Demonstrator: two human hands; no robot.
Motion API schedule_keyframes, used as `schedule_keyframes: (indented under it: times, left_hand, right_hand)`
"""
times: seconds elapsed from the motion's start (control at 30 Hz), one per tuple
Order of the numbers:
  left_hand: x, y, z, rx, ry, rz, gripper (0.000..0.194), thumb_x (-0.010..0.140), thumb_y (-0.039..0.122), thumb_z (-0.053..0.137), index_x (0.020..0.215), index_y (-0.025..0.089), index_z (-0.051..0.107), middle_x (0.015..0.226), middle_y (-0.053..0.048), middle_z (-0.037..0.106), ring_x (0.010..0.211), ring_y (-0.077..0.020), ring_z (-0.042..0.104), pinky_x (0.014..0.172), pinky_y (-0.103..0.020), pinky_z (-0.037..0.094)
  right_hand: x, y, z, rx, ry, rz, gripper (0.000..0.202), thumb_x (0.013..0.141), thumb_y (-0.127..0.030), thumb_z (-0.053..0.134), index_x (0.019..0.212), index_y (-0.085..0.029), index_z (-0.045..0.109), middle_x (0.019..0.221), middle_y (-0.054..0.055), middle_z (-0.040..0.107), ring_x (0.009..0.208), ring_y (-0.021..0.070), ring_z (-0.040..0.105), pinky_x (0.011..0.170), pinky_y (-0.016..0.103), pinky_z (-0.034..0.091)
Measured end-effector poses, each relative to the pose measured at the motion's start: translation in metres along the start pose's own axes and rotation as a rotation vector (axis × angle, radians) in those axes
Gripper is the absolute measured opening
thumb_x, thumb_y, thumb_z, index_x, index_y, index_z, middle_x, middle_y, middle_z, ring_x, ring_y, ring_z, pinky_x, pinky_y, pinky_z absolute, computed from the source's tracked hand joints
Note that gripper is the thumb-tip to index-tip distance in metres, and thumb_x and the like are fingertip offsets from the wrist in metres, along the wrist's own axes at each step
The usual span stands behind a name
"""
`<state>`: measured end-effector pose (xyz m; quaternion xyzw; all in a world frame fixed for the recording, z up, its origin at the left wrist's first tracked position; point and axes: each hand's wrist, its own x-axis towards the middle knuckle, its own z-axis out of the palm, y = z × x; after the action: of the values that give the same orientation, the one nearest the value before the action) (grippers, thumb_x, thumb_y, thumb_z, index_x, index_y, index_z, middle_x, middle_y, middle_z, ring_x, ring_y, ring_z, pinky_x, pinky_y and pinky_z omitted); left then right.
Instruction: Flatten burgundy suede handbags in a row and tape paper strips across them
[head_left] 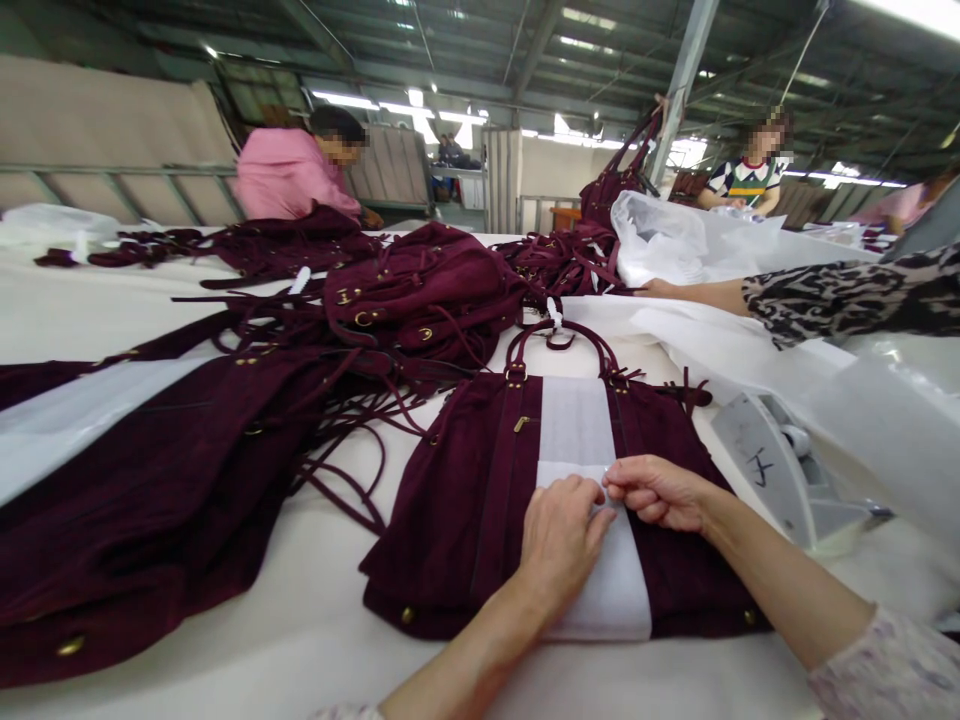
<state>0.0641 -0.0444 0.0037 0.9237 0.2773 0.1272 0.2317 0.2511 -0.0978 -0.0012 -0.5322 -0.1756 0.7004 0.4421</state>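
Note:
A dark maroon handbag [450,500] lies on the table before me, its looped handles [559,330] pointing away. Around its middle runs a band of white paper [577,420] with an overlapping edge. My left hand [562,540] rests on this paper, fingers bent and thumb a little apart. Beside it, my right hand [660,492] is closed in a pinch at the overlap; a small clear bit shows at the fingertips, too small to name. Right of the bag stands a grey tape dispenser [765,465] with dark marks on its side.
Another maroon bag [172,520] with a white paper band lies at left. More maroon bags [427,290] and straps pile up behind. A co-worker's patterned sleeve [847,295] reaches in from the right over white sheets [705,330]. Two people work across the table [285,665].

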Motion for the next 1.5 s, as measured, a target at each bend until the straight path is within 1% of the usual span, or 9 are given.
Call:
schedule_keyframes:
  times: [0.13, 0.43, 0.67, 0.8, 1.0, 1.17, 1.33, 1.43, 1.5]
  left_hand:
    - [0.001, 0.001, 0.002, -0.054, 0.054, -0.020, 0.016, 0.094, 0.031, 0.047, 0.092, 0.026, 0.062, 0.094, 0.002, 0.062, 0.089, -0.0157, 0.055, 0.077, -0.029, 0.038]
    - [0.001, 0.001, 0.004, -0.103, 0.023, -0.062, 0.014, 0.087, 0.031, 0.059, 0.078, 0.021, 0.063, 0.090, 0.001, 0.064, 0.090, -0.0169, 0.055, 0.081, -0.032, 0.039]
    - [-0.003, 0.001, 0.005, 0.088, -0.041, 0.017, 0.008, 0.087, 0.025, 0.055, 0.093, 0.021, 0.060, 0.095, -0.002, 0.062, 0.092, -0.0201, 0.053, 0.081, -0.035, 0.039]
    - [0.000, 0.007, 0.005, 0.261, -0.074, 0.103, 0.043, 0.088, 0.014, 0.042, 0.130, 0.023, 0.043, 0.106, -0.007, 0.056, 0.094, -0.0224, 0.052, 0.080, -0.038, 0.040]
    - [0.012, 0.013, 0.002, 0.321, -0.185, 0.123, 0.032, 0.086, 0.015, 0.039, 0.115, 0.018, 0.054, 0.105, -0.011, 0.053, 0.095, -0.0256, 0.052, 0.079, -0.041, 0.040]
    - [0.013, 0.012, 0.004, 0.331, -0.166, 0.133, 0.032, 0.087, 0.015, 0.039, 0.115, 0.017, 0.054, 0.105, -0.011, 0.054, 0.094, -0.0257, 0.052, 0.080, -0.041, 0.040]
    - [0.013, 0.007, 0.010, 0.338, -0.136, 0.163, 0.033, 0.088, 0.017, 0.040, 0.118, 0.018, 0.053, 0.105, -0.012, 0.053, 0.094, -0.0249, 0.051, 0.079, -0.040, 0.040]
    - [0.012, 0.005, 0.010, 0.338, -0.106, 0.151, 0.032, 0.088, 0.016, 0.040, 0.117, 0.018, 0.054, 0.104, -0.011, 0.054, 0.093, -0.0244, 0.052, 0.079, -0.040, 0.040]
    - [0.012, 0.004, 0.010, 0.329, -0.091, 0.154, 0.033, 0.087, 0.016, 0.040, 0.117, 0.019, 0.054, 0.104, -0.011, 0.054, 0.093, -0.0246, 0.052, 0.079, -0.040, 0.041]
  right_hand:
    - [0.002, 0.003, 0.003, -0.024, 0.010, -0.057, 0.018, 0.074, -0.023, 0.070, 0.078, -0.012, 0.056, 0.070, -0.001, 0.059, 0.039, -0.0023, 0.024, 0.033, 0.011, 0.010]
    - [0.003, 0.010, 0.010, -0.159, 0.262, -0.471, 0.035, 0.072, -0.045, 0.072, 0.076, -0.015, 0.054, 0.076, 0.003, 0.067, 0.038, -0.0010, 0.025, 0.035, 0.017, 0.012]
    - [0.005, 0.000, 0.002, -0.299, 0.382, -0.372, 0.029, 0.074, -0.042, 0.066, 0.075, -0.016, 0.055, 0.076, 0.004, 0.068, 0.037, 0.0001, 0.025, 0.035, 0.018, 0.011]
    - [0.017, 0.004, 0.002, -0.440, 0.448, -0.443, 0.027, 0.076, -0.042, 0.063, 0.074, -0.016, 0.057, 0.074, 0.004, 0.068, 0.040, 0.0027, 0.030, 0.037, 0.018, 0.019]
    - [0.029, 0.014, -0.009, -0.606, 0.438, -0.591, 0.025, 0.079, -0.044, 0.061, 0.075, -0.019, 0.061, 0.072, 0.001, 0.065, 0.056, 0.0111, 0.049, 0.057, 0.024, 0.040]
    - [0.036, 0.015, -0.013, -1.015, 0.690, -0.824, 0.012, 0.078, -0.033, 0.063, 0.079, -0.021, 0.063, 0.099, 0.005, 0.057, 0.069, 0.0145, 0.051, 0.073, 0.030, 0.043]
    - [0.052, 0.001, -0.020, -1.031, 0.934, -0.719, 0.034, 0.071, -0.037, 0.071, 0.093, -0.022, 0.050, 0.085, 0.002, 0.050, 0.077, 0.0193, 0.051, 0.073, 0.032, 0.042]
    - [0.054, -0.011, -0.030, -0.988, 0.879, -0.630, 0.031, 0.077, -0.038, 0.064, 0.096, -0.021, 0.048, 0.076, -0.001, 0.047, 0.073, 0.0175, 0.051, 0.073, 0.032, 0.042]
    - [0.051, -0.014, -0.033, -1.003, 0.765, -0.610, 0.044, 0.071, -0.039, 0.071, 0.104, -0.020, 0.049, 0.078, -0.002, 0.049, 0.072, 0.0160, 0.052, 0.072, 0.030, 0.044]
